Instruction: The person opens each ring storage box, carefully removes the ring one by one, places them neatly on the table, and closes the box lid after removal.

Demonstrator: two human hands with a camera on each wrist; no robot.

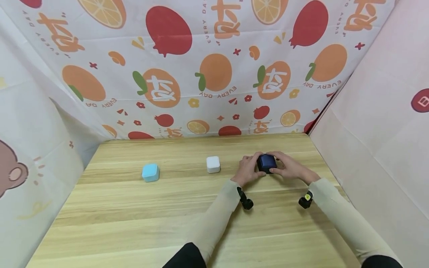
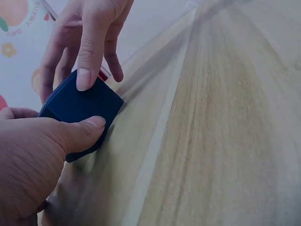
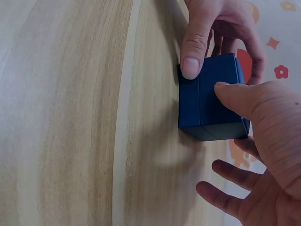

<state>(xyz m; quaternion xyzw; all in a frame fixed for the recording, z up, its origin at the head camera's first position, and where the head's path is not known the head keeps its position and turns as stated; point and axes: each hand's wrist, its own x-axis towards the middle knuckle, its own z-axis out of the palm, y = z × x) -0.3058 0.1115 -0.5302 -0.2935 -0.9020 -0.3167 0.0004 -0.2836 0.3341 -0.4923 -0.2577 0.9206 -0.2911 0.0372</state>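
Both hands hold a small dark blue lidded box (image 1: 267, 162) at the right of the wooden table. My left hand (image 1: 247, 170) grips it from the left, its thumb low on the near face. From the other side my right hand (image 1: 291, 168) pinches it, with the thumb higher on that face. A thin seam runs across the box (image 3: 216, 92) in the right wrist view, between the two thumbs. Two right-hand fingers (image 3: 223, 197) stretch out free of it. The far fingers are partly hidden behind the box.
A white rounded cube (image 1: 213, 164) stands left of the hands, and a light blue rounded cube (image 1: 150, 172) farther left. Behind the table (image 1: 140, 219) hangs a fruit-print cloth (image 1: 187, 119); pale cloths close off both sides. Each wrist wears a small black camera.
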